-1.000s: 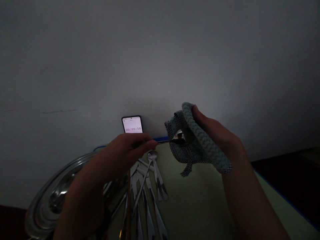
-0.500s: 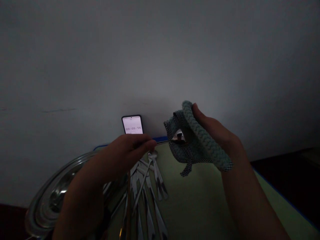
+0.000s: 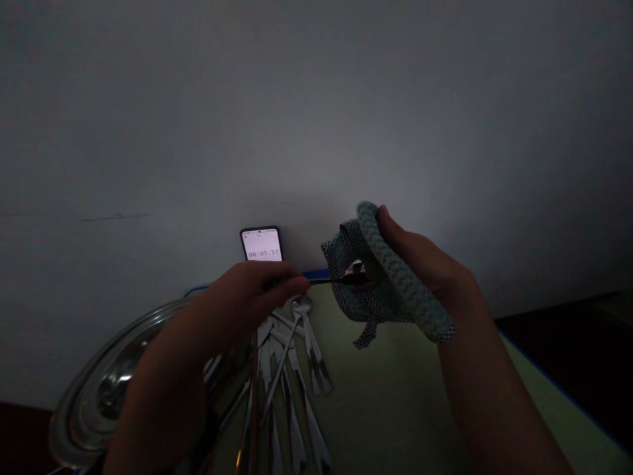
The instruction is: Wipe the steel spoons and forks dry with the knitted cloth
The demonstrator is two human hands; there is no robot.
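Observation:
My left hand [image 3: 247, 297] is closed on the handle of a metal spoon [image 3: 341, 278], held level above the table. The spoon's bowl sits inside a pale green cloth [image 3: 390, 277] with a checked underside. My right hand [image 3: 420, 264] grips that cloth, thumb on top, wrapped round the spoon's bowl. Most of the bowl is hidden by the cloth.
Several metal spoons [image 3: 291, 376] lie in a fan on the pale green table [image 3: 395, 409] below my hands. A large steel plate [image 3: 99, 389] sits at the left. A phone [image 3: 261, 245] showing a timer leans against the grey wall [image 3: 316, 119].
Both hands with spoon and cloth have shifted very slightly left. The phone's timer has gone from 00:05:56 to 00:05:57.

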